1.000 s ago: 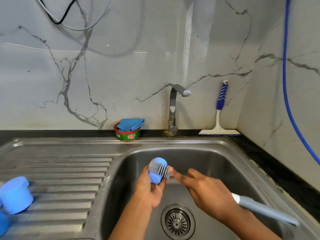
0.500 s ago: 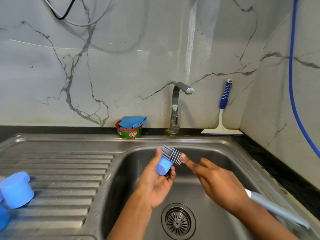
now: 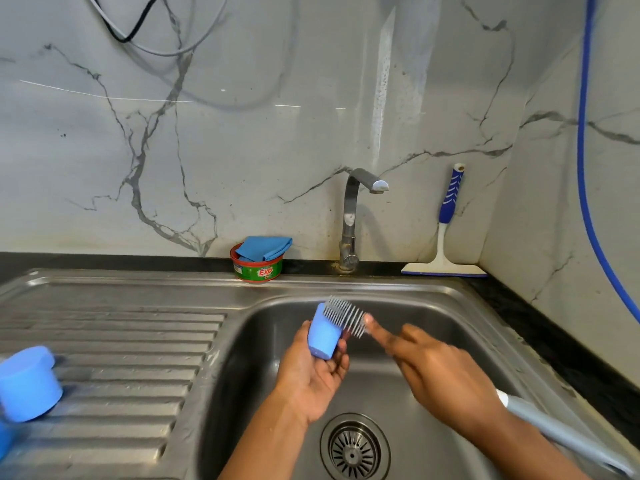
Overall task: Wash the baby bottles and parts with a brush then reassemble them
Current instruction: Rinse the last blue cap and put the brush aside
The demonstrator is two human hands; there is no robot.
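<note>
Head view: two blue caps, one brush. A spare cap (image 3: pixel 27 384) lies on the drainboard (image 3: pixel 138 327) at 9 o'clock, near the frame edge; the basin (image 3: pixel 450 299) floor at 6 o'clock is open. The left hand (image 3: pixel 311 375) curls round the held cap (image 3: pixel 323 336). The right hand (image 3: pixel 440 379) grips the brush (image 3: pixel 344 315), forefinger straight, bristles against the cap's rim

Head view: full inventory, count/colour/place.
held cap: 1, blue, over basin
brush: 1, grey, bristles at held cap's rim
spare cap: 1, blue, drainboard left; another blue piece cut off below it
sink: 1, steel, centre
tap: 1, steel, behind basin
soap tub: 1, red-green, left of tap
cloth: 1, blue, in soap tub
squeegee: 1, white-blue, leaning on wall
hose: 1, blue, right wall
cables: several, black and white, top left
left grip: 1, holds held cap
right grip: 1, holds brush
</note>
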